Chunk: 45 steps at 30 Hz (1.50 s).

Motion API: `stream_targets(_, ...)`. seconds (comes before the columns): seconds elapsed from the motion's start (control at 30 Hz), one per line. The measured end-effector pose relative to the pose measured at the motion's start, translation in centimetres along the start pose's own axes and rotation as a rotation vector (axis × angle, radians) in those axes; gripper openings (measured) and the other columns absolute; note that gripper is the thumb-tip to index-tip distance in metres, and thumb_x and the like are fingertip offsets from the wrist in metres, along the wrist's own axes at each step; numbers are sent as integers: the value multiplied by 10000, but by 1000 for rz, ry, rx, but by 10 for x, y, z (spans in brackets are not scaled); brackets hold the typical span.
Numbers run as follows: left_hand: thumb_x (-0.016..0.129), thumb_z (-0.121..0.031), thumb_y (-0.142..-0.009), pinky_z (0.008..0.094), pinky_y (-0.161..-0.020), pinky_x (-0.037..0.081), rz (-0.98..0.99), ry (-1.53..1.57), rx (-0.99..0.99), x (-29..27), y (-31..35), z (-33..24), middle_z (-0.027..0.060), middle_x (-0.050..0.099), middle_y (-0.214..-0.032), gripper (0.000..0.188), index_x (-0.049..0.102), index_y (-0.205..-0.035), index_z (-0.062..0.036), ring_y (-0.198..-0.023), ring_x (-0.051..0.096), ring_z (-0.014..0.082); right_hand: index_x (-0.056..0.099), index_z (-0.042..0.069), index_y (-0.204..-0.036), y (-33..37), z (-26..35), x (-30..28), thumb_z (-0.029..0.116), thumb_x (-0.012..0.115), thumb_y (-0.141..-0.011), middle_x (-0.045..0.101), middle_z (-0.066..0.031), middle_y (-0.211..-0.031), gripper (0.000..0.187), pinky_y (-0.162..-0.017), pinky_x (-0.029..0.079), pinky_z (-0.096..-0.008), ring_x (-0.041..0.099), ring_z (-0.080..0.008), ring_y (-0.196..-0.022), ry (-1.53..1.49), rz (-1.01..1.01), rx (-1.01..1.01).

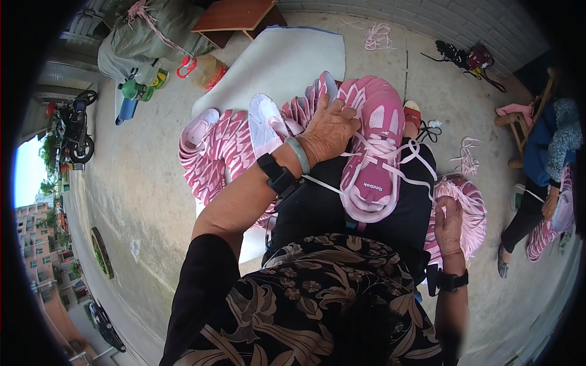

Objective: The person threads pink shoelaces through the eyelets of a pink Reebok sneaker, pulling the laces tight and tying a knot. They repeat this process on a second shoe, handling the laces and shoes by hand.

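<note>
Left hand [329, 131] arched, right hand [448, 222] low, a pink shoe [375, 177] on the lap [308, 210] between them

Left fingers bend at the shoe's side (grip unclear); right fingers sit close together near a loose lace [417, 182], pinching or not I cannot tell; bare concrete [140, 183] opens leftward; beside the white sheet's edge [244, 70], a red-capped jug [206, 70] holds amber contents

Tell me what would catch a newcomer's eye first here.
First, the bright pink shoe upper over the person's lap, near the centre, with pale laces trailing off its right side and the left hand at its left. Next, the overlapping pink uppers massed left of the lap, and a pink bundle beside the right hand. Farther off, a dark motorbike shows near the left edge.
</note>
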State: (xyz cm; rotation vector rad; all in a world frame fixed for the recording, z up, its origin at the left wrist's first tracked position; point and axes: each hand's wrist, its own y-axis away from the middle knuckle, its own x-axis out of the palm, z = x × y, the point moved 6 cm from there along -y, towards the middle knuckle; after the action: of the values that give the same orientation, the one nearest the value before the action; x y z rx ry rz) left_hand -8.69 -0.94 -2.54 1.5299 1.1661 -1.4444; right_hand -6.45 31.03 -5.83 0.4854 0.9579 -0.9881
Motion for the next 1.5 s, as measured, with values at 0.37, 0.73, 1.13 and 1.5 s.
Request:
stream_targets(0.37, 582, -19, -641, 428, -940, 340, -277, 263, 178, -11, 3, -18, 79, 548, -973, 320, 564, -954, -86, -1008, 503, 273, 514, 73, -1072, -67, 100, 7, 85, 562, -680, 547, -89, -1076, 396, -1032, 148, -555, 483, -283, -1091, 25, -102, -204)
stream_targets(0.73, 545, 32, -629, 426, -895, 398, -265, 442, 266, -26, 1, -30, 112, 524, -1072, 298, 548, -911, -61, -1031, 504, 300, 530, 76, -985, -70, 90, 18, 52, 559, -635, 568, -75, -984, 352, -1013, 231, -480, 525, -274, -994, -319, -30, -147)
stream_targets(1.13, 558, -4, -830, 247, -690, 473, 213, 1435, -179, -80, 4, -2, 38, 578, -751, 168, 550, -997, 9, -694, 567, 95, 533, 48, -990, -75, 103, 15, 32, 539, -666, 587, -92, -859, 324, -898, 311, -432, 550, -255, -896, -15, -78, -265)
stream_targets(1.5, 537, -124, -868, 303, -682, 485, -551, 2005, -453, -52, 55, 69, 37, 565, -684, 160, 553, -933, 21, -569, 505, 114, 546, 39, -849, -69, 106, -9, 78, 588, -767, 569, -107, -690, 101, -648, 434, -383, 559, -305, -632, -58, -120, -460)
